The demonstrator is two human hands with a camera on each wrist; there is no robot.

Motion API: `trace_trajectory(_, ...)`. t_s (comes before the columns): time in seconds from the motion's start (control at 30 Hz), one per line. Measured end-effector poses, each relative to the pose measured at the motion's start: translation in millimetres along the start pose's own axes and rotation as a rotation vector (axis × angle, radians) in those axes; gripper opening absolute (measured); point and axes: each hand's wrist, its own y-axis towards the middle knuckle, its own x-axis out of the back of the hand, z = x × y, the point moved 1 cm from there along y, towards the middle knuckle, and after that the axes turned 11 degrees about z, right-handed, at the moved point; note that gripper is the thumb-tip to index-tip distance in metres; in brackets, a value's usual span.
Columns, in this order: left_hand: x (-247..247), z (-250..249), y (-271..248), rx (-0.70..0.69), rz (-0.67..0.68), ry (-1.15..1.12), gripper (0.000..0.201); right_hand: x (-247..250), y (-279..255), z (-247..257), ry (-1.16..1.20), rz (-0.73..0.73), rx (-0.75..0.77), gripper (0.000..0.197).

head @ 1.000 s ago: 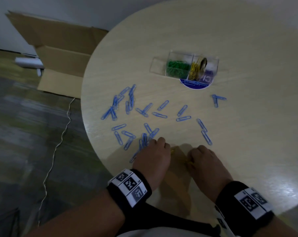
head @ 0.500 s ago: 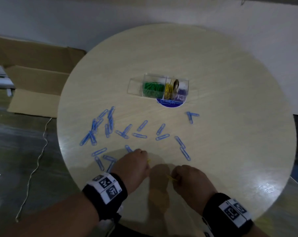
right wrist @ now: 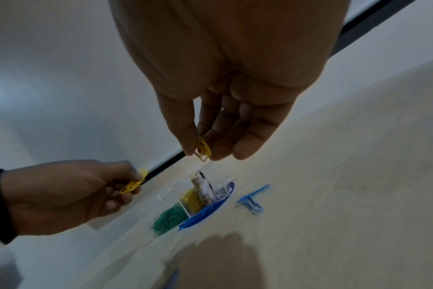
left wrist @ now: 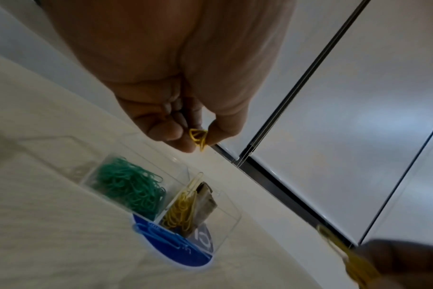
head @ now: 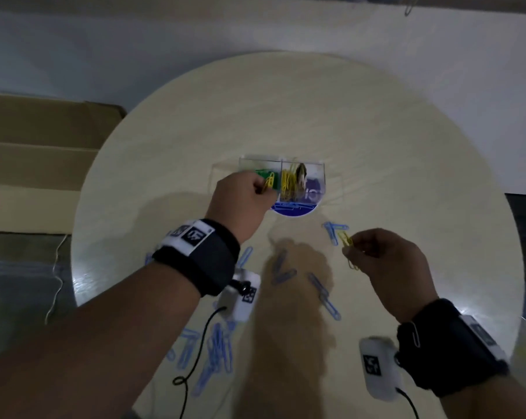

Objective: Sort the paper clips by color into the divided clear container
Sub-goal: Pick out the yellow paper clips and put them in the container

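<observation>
The divided clear container (head: 316, 169) stands mid-table, holding green clips (left wrist: 131, 183) in one cell and yellow clips (left wrist: 181, 213) in the cell beside it. My left hand (head: 243, 198) hovers over the container's near left side, pinching yellow paper clips (head: 269, 184) between thumb and fingers (left wrist: 171, 133). My right hand (head: 379, 255) hangs above the table to the container's near right and pinches more yellow clips (right wrist: 203, 149). Several blue clips (head: 216, 346) lie scattered on the near half of the round table (head: 407, 176).
A blue round sticker (head: 295, 210) lies under the container's near edge. A crossed pair of blue clips (head: 334, 231) lies just beyond my right hand. Flattened cardboard boxes (head: 35, 164) lean by the wall at left. A white cord (head: 56, 276) trails over the floor.
Both hands have lifted off the near table edge with yellow clips. The left has travelled forward over the container; the right has risen partway toward it.
</observation>
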Motion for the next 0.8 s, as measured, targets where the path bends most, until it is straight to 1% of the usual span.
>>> trace_trajectory(0.13,-14.3,-12.6,33.0,-0.028,-0.015,0.034,0.023,-3.6,31.6,14.7,0.026,0.007,0.018,0.01)
trace_trajectory(0.27,-25.3,-14.8,58.7,-0.006,0.029,0.127,0.021,-6.7,56.8,26.9,-0.034,0.02,0.031,0.012)
trace_trajectory(0.33,-28.2,-11.8,65.7,-0.001,0.036,0.139,0.026,-7.6,68.9,31.3,-0.029,0.026,0.039,0.011)
trace_trajectory(0.4,-26.5,-9.1,65.8,0.009,0.021,0.085,0.034,-9.1,82.0,36.9,-0.018,0.027,0.053,0.009)
trace_trajectory(0.5,-16.0,-5.7,54.4,-0.016,-0.056,-0.028,0.036,-15.4,102.4,50.9,-0.023,0.013,0.079,0.009)
trace_trajectory(0.6,-0.8,2.1,31.7,-0.04,-0.14,-0.001,0.027,-27.3,119.4,67.0,-0.058,0.04,0.106,0.011)
trace_trajectory(0.67,9.7,12.1,12.6,-0.02,-0.16,-0.013,0.021,-33.7,126.7,71.3,-0.087,0.087,0.101,0.012)
trace_trajectory(0.7,14.3,20.1,2.1,-0.008,-0.168,-0.016,0.019,-33.5,127.8,70.3,-0.066,0.096,0.102,0.015)
trace_trajectory(0.77,25.7,38.2,-22.3,0.018,-0.189,0.019,0.013,-24.2,124.8,61.9,0.007,0.033,0.104,0.023)
trace_trajectory(0.8,32.1,49.3,-36.5,0.045,-0.192,0.062,0.009,-16.8,119.4,54.3,-0.007,-0.016,0.105,0.024)
